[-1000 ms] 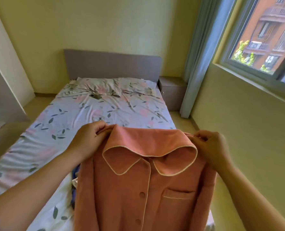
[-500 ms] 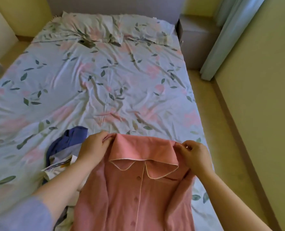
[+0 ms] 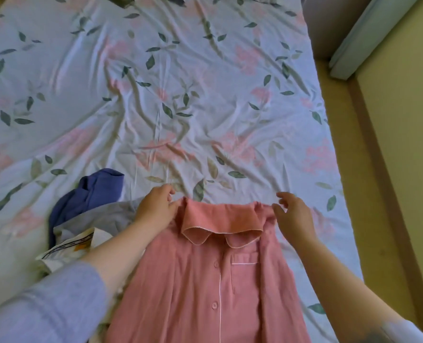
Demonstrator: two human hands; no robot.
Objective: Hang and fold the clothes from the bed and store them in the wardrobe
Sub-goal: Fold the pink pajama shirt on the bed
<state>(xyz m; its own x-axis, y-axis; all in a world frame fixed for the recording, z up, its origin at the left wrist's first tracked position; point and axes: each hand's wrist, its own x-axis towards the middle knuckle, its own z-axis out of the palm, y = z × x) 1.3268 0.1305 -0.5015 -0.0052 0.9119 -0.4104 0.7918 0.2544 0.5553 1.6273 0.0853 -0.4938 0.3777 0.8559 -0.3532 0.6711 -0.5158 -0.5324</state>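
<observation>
Your left hand (image 3: 157, 206) pinches one shoulder of the pink shirt (image 3: 205, 280), fingers curled on the cloth. The shirt lies front up and buttoned on the near right part of the bed (image 3: 180, 95), collar toward the far end. Your right hand (image 3: 293, 216) sits at the other shoulder, fingers loose and spread, gripping nothing. Just left of the shirt lies a heap (image 3: 81, 233) of clothes, with a blue garment (image 3: 91, 191) at its far side.

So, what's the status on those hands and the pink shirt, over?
Left hand pinches shirt at one shoulder; right hand open by the other. Shirt flat, front up, on bed. Clothes pile beside left arm, not blocking.
</observation>
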